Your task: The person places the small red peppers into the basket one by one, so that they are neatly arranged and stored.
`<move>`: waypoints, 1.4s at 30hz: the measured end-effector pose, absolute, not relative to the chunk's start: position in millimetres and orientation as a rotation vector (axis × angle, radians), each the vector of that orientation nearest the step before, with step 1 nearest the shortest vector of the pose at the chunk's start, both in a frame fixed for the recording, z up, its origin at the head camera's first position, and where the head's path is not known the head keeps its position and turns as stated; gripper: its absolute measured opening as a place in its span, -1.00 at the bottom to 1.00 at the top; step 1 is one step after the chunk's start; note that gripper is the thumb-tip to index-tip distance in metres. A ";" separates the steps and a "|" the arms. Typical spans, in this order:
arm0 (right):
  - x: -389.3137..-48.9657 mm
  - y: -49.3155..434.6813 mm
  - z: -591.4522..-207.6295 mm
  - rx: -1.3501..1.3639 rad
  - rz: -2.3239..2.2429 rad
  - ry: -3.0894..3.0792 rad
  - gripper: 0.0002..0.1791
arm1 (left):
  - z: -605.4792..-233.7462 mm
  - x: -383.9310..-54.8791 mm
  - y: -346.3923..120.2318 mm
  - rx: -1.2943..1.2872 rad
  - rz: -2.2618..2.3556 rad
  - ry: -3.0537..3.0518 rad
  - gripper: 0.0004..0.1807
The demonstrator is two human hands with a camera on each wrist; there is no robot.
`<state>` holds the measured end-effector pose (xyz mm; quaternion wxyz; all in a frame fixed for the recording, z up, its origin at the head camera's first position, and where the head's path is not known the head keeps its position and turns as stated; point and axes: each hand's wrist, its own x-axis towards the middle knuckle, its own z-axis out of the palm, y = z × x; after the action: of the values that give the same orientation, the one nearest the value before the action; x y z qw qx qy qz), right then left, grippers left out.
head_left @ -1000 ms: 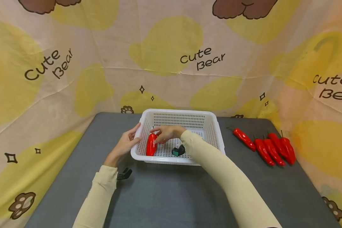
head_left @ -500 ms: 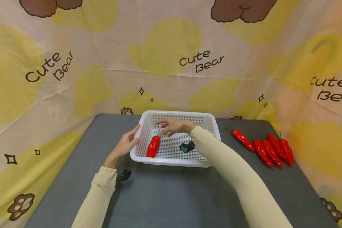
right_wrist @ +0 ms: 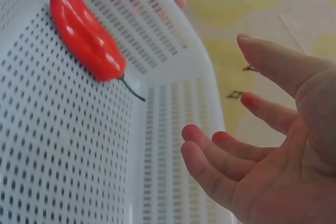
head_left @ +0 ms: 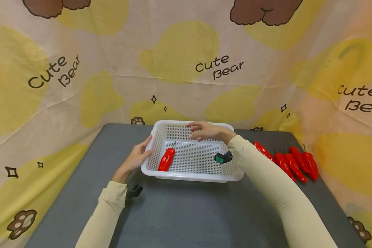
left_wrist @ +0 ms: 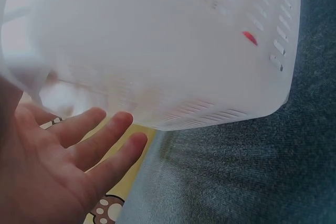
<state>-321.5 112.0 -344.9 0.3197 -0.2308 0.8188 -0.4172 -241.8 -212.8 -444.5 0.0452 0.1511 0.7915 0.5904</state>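
Observation:
One red chili pepper (head_left: 167, 159) with a thin dark stem lies in the left part of a white slotted plastic basket (head_left: 192, 177). My left hand (head_left: 136, 156) holds the basket's left rim, thumb on top. In the left wrist view, the other fingers (left_wrist: 107, 142) spread loosely beside the outer wall. Above the basket's back right part, my right hand (head_left: 206, 131) hovers with relaxed fingers and nothing in them. The right wrist view shows this hand (right_wrist: 273, 166) apart from the chili pepper (right_wrist: 86, 38) lying on the basket floor.
Several more red chili peppers (head_left: 292, 165) lie on the grey table (head_left: 186, 210) to the right of the basket, one partly behind my right sleeve (head_left: 276, 182). A printed cloth (head_left: 179, 51) hangs behind and around the table.
My right hand has let go of the chili pepper, risen and moved right. The pepper now lies tilted in the basket. My left hand stays at the rim.

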 end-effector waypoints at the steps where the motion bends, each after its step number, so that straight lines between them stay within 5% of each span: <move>1: -321.7 116.3 -344.7 -0.607 -1.097 2.159 -0.24 | -444.4 -241.8 -213.1 0.462 1.801 2.421 -0.25; 42: -314.8 270.3 -336.2 -0.501 -1.253 2.304 -0.30 | -448.0 -243.4 -211.3 0.459 1.786 2.458 -0.24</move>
<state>-314.8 270.3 -336.2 0.2334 -0.1823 0.8391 -0.4563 -243.4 -211.3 -448.0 0.0346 0.1493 0.7995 0.5809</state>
